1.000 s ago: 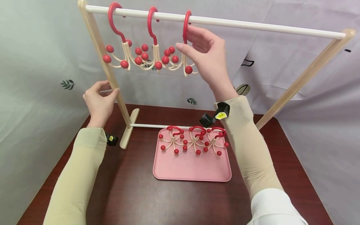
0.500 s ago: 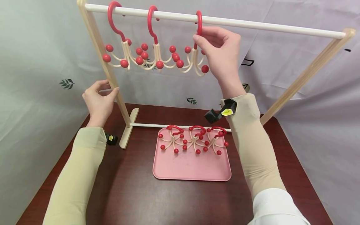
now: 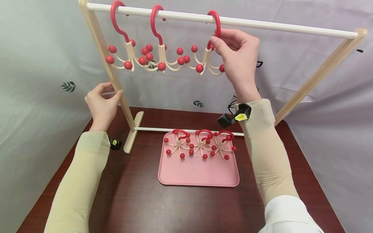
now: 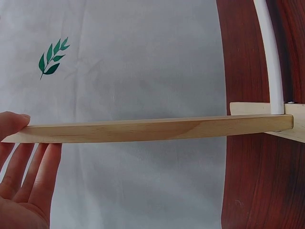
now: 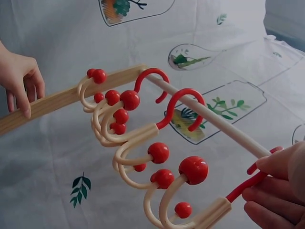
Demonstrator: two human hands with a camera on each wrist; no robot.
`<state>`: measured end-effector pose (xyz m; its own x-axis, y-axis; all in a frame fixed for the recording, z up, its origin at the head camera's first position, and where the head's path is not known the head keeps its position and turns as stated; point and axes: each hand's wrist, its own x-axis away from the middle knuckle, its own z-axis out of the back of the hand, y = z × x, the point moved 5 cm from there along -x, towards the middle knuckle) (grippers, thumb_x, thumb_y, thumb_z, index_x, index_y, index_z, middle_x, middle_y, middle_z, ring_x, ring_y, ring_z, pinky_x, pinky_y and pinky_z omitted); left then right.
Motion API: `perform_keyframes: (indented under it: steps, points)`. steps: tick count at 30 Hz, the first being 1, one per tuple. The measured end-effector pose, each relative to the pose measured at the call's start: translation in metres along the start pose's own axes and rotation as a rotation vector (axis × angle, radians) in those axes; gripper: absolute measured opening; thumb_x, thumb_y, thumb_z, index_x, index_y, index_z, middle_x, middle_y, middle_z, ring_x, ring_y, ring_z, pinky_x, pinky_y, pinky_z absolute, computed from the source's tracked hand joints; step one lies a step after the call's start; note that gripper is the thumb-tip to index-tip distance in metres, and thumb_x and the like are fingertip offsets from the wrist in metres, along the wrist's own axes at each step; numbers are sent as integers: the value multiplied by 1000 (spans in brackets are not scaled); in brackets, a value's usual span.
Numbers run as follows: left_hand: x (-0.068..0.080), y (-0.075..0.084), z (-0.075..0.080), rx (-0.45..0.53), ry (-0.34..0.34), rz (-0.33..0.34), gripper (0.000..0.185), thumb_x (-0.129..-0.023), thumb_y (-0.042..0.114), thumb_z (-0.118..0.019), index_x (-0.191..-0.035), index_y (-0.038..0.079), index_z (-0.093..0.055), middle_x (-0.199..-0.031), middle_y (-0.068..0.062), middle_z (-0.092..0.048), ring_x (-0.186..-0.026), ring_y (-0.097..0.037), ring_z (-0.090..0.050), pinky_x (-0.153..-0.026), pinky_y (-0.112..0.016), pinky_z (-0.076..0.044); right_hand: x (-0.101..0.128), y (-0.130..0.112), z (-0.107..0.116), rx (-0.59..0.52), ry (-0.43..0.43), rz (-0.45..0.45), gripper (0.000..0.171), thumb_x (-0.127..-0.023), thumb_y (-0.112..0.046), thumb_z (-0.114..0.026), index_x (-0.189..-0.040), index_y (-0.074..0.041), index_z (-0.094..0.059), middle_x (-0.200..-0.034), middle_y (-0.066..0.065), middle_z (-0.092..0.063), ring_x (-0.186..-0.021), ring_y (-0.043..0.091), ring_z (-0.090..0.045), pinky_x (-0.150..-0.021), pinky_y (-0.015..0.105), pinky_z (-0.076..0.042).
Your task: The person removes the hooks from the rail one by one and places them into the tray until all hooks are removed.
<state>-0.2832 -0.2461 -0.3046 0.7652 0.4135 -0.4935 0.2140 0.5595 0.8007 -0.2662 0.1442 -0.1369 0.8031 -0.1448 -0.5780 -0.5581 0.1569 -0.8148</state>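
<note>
Near the middle of the white top rod point(image 3: 276, 27), my right hand point(image 3: 240, 58) pinches the red hook of a hanger point(image 3: 207, 57) between thumb and fingers. This hanger has cream curved arms tipped with red balls, and its hook loops over the rod. To its left hang two hangers of the same kind, a middle one point(image 3: 161, 55) and a far-left one point(image 3: 129, 53). My left hand point(image 3: 102, 102) grips the rack's left wooden upright point(image 3: 100, 42); the left wrist view shows thumb and fingers on opposite sides of that upright point(image 4: 157, 130).
A pink tray point(image 3: 198, 178) on the dark red-brown table point(image 3: 140, 200) bears three more hangers point(image 3: 201, 144) along its back edge. The rack's right upright point(image 3: 317, 77) slants down behind my right arm. A low white crossbar point(image 3: 151, 129) runs behind the tray.
My right hand has moved right along the rod, taking the third hanger with it and widening the gap to the middle one. The left hand holds its place on the upright.
</note>
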Motion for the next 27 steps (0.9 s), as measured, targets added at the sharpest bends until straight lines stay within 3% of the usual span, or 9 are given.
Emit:
perform_keyframes:
  steps: [9, 27]
  points:
    - [0, 1, -1, 5, -1, -6, 36, -89, 28, -80, -122, 16, -76, -110, -7, -75, -93, -12, -73, -81, -25, -58, 0, -1, 8, -36, 18, 21, 18, -90, -8, -78, -106, 0, -78, -92, 8, -76, -89, 21, -71, -85, 27, -56]
    - [1, 1, 0, 3, -4, 13, 36, -88, 29, -81, -122, 17, -76, -110, -7, -75, -94, -13, -73, -82, -24, -58, 2, -11, 34, -128, 115, 81, 16, -85, -8, -83, -101, -4, -80, -96, 13, -75, -88, 23, -72, -81, 26, -58]
